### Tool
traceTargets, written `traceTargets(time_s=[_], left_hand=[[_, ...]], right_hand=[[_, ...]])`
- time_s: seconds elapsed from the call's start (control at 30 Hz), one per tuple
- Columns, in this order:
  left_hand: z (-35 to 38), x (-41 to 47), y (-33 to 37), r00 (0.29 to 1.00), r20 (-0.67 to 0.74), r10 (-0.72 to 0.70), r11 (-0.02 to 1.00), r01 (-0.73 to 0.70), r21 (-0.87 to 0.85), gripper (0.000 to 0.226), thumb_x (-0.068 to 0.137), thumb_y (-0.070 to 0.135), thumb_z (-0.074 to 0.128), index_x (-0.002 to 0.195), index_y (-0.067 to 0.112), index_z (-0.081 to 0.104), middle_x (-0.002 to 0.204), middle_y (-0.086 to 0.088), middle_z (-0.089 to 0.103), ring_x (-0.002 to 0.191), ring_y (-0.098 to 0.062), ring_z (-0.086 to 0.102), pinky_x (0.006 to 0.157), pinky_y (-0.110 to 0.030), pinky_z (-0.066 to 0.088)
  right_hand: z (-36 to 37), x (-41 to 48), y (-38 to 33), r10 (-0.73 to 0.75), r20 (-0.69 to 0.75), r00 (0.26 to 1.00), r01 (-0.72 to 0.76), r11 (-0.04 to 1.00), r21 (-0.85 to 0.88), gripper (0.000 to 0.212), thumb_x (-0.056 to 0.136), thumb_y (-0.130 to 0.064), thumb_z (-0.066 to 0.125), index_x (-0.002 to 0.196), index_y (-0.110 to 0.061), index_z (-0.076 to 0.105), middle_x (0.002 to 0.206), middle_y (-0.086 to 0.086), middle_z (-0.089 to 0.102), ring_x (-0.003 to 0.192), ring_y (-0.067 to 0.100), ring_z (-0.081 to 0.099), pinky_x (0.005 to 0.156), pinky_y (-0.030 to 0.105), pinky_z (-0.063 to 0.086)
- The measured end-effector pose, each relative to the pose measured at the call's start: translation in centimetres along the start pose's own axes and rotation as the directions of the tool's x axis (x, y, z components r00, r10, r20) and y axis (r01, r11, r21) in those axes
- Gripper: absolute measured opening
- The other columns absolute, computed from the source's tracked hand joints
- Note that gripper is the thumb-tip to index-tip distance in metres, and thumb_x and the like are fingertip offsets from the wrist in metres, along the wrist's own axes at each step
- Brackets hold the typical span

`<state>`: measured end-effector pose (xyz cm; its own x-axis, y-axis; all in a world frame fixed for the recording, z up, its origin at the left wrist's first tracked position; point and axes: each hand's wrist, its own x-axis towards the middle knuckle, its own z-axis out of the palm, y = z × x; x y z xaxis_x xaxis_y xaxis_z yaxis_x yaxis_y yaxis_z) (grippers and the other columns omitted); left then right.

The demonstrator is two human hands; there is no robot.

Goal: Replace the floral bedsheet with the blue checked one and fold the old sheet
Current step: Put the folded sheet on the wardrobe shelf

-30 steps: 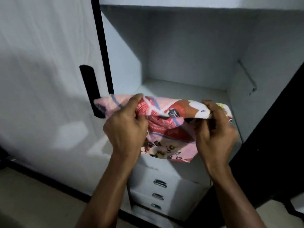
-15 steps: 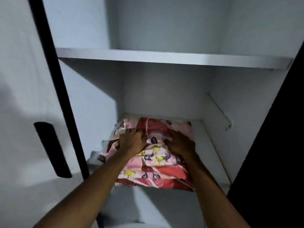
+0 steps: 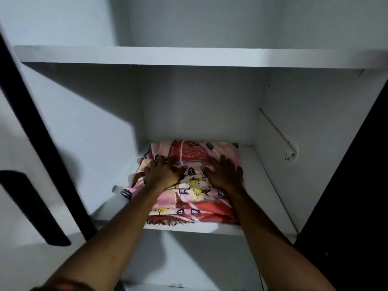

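The folded floral bedsheet (image 3: 194, 192), pink and red with dark leaf prints, lies on a white wardrobe shelf (image 3: 266, 198). My left hand (image 3: 162, 173) presses flat on the sheet's left half with fingers spread. My right hand (image 3: 225, 174) lies flat on its right half, fingers straight. A small corner of the sheet sticks out at the left front. The blue checked sheet and the bed are out of view.
A second white shelf (image 3: 189, 56) runs above. The wardrobe door (image 3: 31, 143) with a black edge strip and a black handle (image 3: 31, 206) stands open at the left. A dark panel (image 3: 352, 185) borders the right side. A rail bracket (image 3: 290, 153) sits on the right inner wall.
One second ago both hands gripped the folded sheet in front of the wardrobe. They laid it on the shelf, slid it farther back, and now rest flat on it.
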<state>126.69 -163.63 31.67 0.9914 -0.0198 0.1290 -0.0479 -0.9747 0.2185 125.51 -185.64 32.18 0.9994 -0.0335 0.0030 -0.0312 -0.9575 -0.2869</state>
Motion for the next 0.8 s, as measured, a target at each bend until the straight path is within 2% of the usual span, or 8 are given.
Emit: traceTargets(time_s=[0.1, 0.2, 0.3, 0.43, 0.53, 0.63, 0.73, 0.8], left_hand=[[0.5, 1.3, 0.0, 0.997, -0.08, 0.019, 0.999, -0.021, -0.027, 0.069, 0.087, 0.082, 0.029, 0.143, 0.043, 0.04, 0.149, -0.007, 0.043, 0.134, -0.041, 0.041, 0.107, -0.058, 0.034], [0.3, 1.3, 0.1, 0.975, -0.222, 0.007, 0.989, -0.04, -0.141, 0.061, 0.085, 0.074, 0.039, 0.122, 0.031, 0.063, 0.125, -0.005, 0.063, 0.115, -0.033, 0.058, 0.098, -0.051, 0.046], [-0.5, -1.0, 0.6, 0.925, -0.38, 0.027, 0.973, -0.111, -0.201, 0.038, 0.084, 0.052, 0.06, 0.107, 0.024, 0.069, 0.112, -0.001, 0.07, 0.109, -0.029, 0.061, 0.097, -0.048, 0.046], [-0.4, -7.2, 0.5, 0.923, -0.366, 0.122, 0.96, -0.203, -0.191, 0.049, 0.082, 0.068, 0.047, 0.112, 0.035, 0.068, 0.116, 0.009, 0.069, 0.114, -0.025, 0.059, 0.099, -0.05, 0.043], [0.5, -9.9, -0.1, 0.955, -0.24, 0.172, 0.983, -0.184, -0.026, 0.065, 0.083, 0.078, 0.035, 0.134, 0.044, 0.054, 0.146, 0.01, 0.052, 0.139, -0.024, 0.039, 0.112, -0.056, 0.025], [0.3, -8.9, -0.3, 0.982, -0.069, 0.174, 0.984, -0.176, -0.023, 0.074, 0.081, 0.082, 0.022, 0.145, 0.047, 0.038, 0.159, 0.01, 0.033, 0.148, -0.024, 0.024, 0.116, -0.058, 0.016], [0.1, -8.2, -0.1, 0.98, -0.051, 0.194, 0.98, -0.195, -0.022, 0.067, 0.086, 0.079, 0.03, 0.143, 0.045, 0.04, 0.155, 0.01, 0.037, 0.146, -0.026, 0.028, 0.115, -0.058, 0.019], [0.1, -8.7, 0.0, 0.972, -0.125, 0.2, 0.979, -0.204, -0.023, 0.059, 0.089, 0.072, 0.039, 0.139, 0.042, 0.048, 0.149, 0.009, 0.047, 0.141, -0.026, 0.036, 0.113, -0.055, 0.024]], right_hand=[[-0.3, 1.3, 0.1, 0.006, -0.003, 1.0, -0.006, 1.0, 0.026, 0.073, 0.093, -0.078, 0.024, 0.157, -0.044, 0.013, 0.169, 0.001, 0.004, 0.154, 0.028, 0.006, 0.12, 0.057, 0.004], [-0.3, 1.7, 0.3, 0.008, -0.022, 1.0, -0.008, 0.999, 0.04, 0.072, 0.094, -0.077, 0.028, 0.157, -0.044, 0.017, 0.169, 0.002, 0.008, 0.154, 0.029, 0.01, 0.12, 0.057, 0.005], [-0.8, 0.4, 0.2, 0.009, -0.032, 0.999, -0.006, 0.996, 0.085, 0.067, 0.095, -0.072, 0.036, 0.155, -0.044, 0.026, 0.166, 0.003, 0.021, 0.151, 0.029, 0.021, 0.12, 0.057, 0.012], [-0.8, -5.4, -0.7, -0.014, -0.188, 0.982, 0.039, 0.991, 0.132, 0.069, 0.089, -0.077, 0.038, 0.147, -0.041, 0.041, 0.157, -0.006, 0.04, 0.143, 0.025, 0.039, 0.116, 0.055, 0.027], [1.0, -9.5, -0.8, -0.047, -0.147, 0.988, 0.053, 0.998, 0.036, 0.077, 0.086, -0.085, 0.027, 0.151, -0.044, 0.032, 0.165, -0.007, 0.023, 0.151, 0.022, 0.023, 0.121, 0.056, 0.015], [1.4, -9.8, -0.9, -0.068, -0.113, 0.991, 0.065, 0.997, -0.031, 0.078, 0.088, -0.085, 0.022, 0.154, -0.044, 0.024, 0.168, -0.006, 0.014, 0.153, 0.022, 0.014, 0.122, 0.057, 0.008], [1.0, -9.1, -1.2, -0.076, -0.124, 0.989, 0.073, 0.997, -0.033, 0.075, 0.09, -0.082, 0.026, 0.153, -0.043, 0.028, 0.167, -0.004, 0.018, 0.153, 0.024, 0.017, 0.122, 0.056, 0.01], [1.2, -9.1, -0.9, -0.072, -0.123, 0.99, 0.07, 0.997, -0.023, 0.074, 0.091, -0.081, 0.027, 0.154, -0.042, 0.029, 0.167, -0.004, 0.018, 0.153, 0.025, 0.017, 0.123, 0.054, 0.009]])
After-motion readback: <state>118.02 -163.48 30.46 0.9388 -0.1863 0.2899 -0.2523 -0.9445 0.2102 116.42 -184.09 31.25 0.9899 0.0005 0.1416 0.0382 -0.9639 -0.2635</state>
